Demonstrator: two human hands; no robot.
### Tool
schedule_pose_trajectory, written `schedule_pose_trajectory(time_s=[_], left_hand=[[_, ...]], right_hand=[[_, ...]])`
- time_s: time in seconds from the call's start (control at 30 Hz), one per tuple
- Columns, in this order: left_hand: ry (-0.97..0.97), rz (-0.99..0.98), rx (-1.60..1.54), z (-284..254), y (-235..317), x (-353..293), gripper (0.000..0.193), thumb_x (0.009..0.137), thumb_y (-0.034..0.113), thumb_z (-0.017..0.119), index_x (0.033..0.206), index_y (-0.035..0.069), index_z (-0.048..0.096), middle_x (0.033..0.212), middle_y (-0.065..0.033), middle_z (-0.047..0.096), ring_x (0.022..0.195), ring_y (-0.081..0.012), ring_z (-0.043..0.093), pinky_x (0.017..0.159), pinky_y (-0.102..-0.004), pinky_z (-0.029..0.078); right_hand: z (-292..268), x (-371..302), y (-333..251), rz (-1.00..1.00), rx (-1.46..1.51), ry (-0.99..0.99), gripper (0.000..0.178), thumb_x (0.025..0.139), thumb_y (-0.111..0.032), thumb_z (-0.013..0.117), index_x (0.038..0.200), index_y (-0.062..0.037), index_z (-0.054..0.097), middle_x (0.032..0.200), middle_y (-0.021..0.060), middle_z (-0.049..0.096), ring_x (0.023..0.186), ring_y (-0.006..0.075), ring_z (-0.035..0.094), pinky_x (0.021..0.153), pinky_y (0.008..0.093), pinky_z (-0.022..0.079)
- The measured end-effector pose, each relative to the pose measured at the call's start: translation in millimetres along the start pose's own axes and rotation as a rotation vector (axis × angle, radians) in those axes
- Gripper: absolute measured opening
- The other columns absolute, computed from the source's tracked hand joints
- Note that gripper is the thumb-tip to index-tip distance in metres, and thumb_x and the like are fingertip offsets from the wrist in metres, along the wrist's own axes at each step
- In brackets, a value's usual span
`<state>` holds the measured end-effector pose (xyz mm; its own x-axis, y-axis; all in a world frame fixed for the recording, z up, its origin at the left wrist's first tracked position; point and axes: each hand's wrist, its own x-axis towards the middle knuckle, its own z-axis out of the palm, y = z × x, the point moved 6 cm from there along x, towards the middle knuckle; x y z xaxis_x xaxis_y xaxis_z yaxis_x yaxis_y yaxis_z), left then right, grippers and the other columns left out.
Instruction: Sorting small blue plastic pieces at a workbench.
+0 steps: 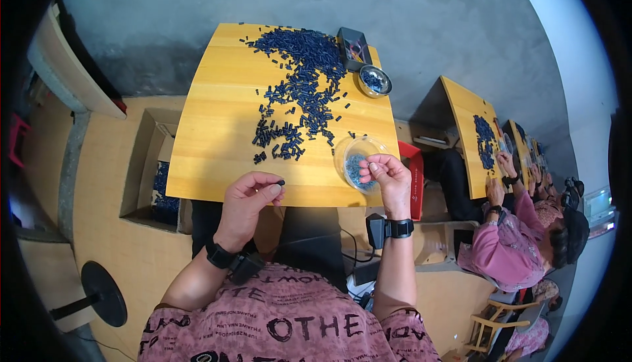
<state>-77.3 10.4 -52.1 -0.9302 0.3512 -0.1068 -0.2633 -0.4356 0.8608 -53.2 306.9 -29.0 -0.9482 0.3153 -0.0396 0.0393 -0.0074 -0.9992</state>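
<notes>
Near the front edge of the wooden table (210, 112), my left hand (249, 201) pinches a small dark cylindrical piece (280, 183) between thumb and fingertips. My right hand (388, 181) is over the right side of a clear round plastic tub (368, 145), with thumb and forefinger pressed together. Whatever those fingers hold is too small to make out. Many tiny bluish-grey parts (355, 166) lie in the tub. Beyond my hands, a loose heap of short dark blue cylindrical pieces (306, 85) spreads toward the table's far edge.
A metal bowl (375, 81) with dark bits and a dark grey box (354, 46) stand at the far right. A cardboard box (141, 171) sits on the floor to the left, a red box (412, 181) right of the table. Co-workers sit at another table (467, 118).
</notes>
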Motion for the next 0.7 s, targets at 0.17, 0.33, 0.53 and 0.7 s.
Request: schedule_pose_trajectory(time_s=[0.17, 0.33, 0.53, 0.7], left_hand=[[-0.008, -0.004, 0.014, 1, -2, 2, 0.015, 0.091, 0.003, 0.063, 0.106, 0.0, 0.065, 0.089, -0.0076, 0.067, 0.08, -0.0147, 0.063, 0.074, -0.0285, 0.053], [0.008, -0.007, 0.017, -3, -5, 2, 0.015, 0.091, 0.003, 0.063, 0.106, 0.001, 0.065, 0.088, -0.0073, 0.067, 0.08, -0.0144, 0.063, 0.074, -0.0279, 0.053], [-0.009, -0.003, 0.035, 0, -4, 4, 0.014, 0.091, 0.002, 0.063, 0.105, 0.0, 0.065, 0.088, -0.007, 0.067, 0.08, -0.0141, 0.063, 0.074, -0.0277, 0.053], [0.007, 0.005, 0.046, -3, -3, 4, 0.014, 0.09, 0.001, 0.064, 0.104, 0.0, 0.065, 0.088, -0.007, 0.068, 0.08, -0.014, 0.063, 0.073, -0.0274, 0.053]], right_hand=[[-3, 1, 3, -0.002, 0.05, 0.004, 0.017, 0.091, 0.007, 0.058, 0.107, 0.0036, 0.063, 0.095, 0.0139, 0.071, 0.082, 0.0151, 0.068, 0.072, 0.0251, 0.056], [0, 8, 1, -0.009, -0.416, -0.035, 0.011, 0.082, 0.003, 0.069, 0.092, 0.0006, 0.07, 0.089, 0.0115, 0.073, 0.078, 0.0188, 0.069, 0.073, 0.0306, 0.055], [11, 29, -2, -0.383, -1.123, 0.08, 0.017, 0.068, -0.009, 0.077, 0.082, -0.0034, 0.071, 0.079, 0.0178, 0.067, 0.08, 0.0359, 0.064, 0.074, 0.0436, 0.052], [24, 39, -4, -0.223, -1.307, 0.031, 0.018, 0.069, -0.014, 0.076, 0.081, -0.0033, 0.069, 0.082, 0.0175, 0.067, 0.084, 0.0347, 0.065, 0.075, 0.0442, 0.051]])
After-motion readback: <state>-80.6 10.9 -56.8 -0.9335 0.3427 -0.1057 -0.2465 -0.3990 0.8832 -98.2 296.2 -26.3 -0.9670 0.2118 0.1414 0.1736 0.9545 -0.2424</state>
